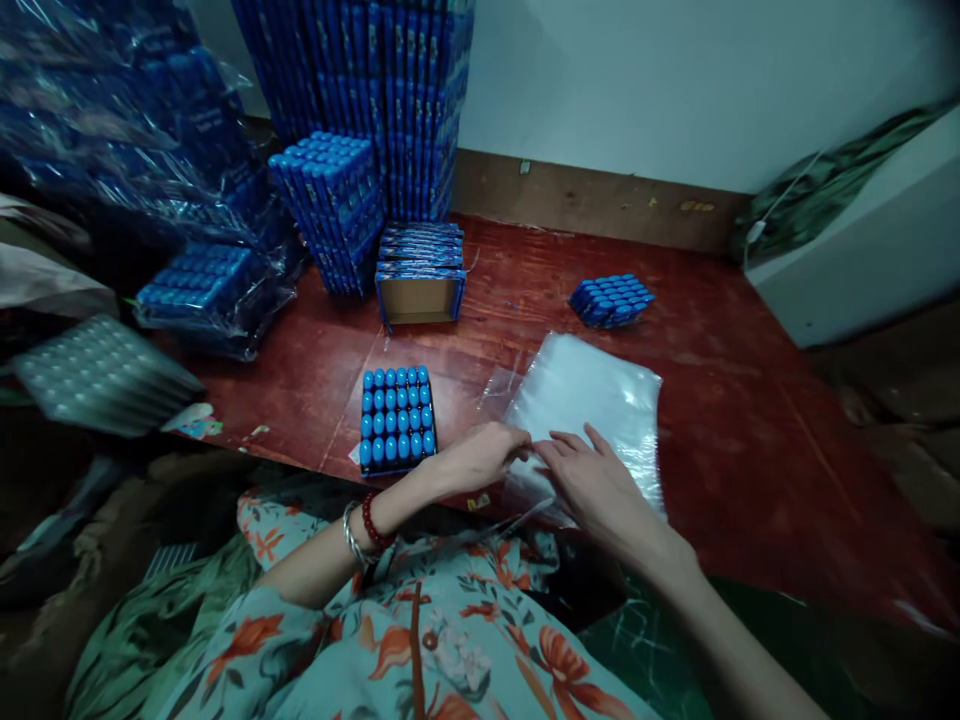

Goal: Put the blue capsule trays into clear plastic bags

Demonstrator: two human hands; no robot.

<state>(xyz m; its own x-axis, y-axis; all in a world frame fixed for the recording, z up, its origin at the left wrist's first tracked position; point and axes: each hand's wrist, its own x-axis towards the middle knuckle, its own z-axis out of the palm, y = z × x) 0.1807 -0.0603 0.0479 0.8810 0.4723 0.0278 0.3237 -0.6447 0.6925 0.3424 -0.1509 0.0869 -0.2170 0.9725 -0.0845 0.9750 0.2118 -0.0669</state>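
Note:
My left hand point(480, 455) and my right hand point(592, 478) meet at the near edge of a stack of clear plastic bags point(592, 400) on the red wooden table point(750, 430). Both pinch at the top bag's edge with the fingertips. Just left of my left hand stands a pack of blue capsule-shaped items point(397, 418), upright in rows. A red bead bracelet and a silver bangle sit on my left wrist.
An open brown-bottomed box point(420, 290) under blue packs lies behind. Tall stacks of blue packs point(375, 90) rise at the back left, with wrapped bundles point(202, 290) beside them. Another loose blue pack point(611, 298) lies at the back right. A white cabinet point(862, 250) stands at the right.

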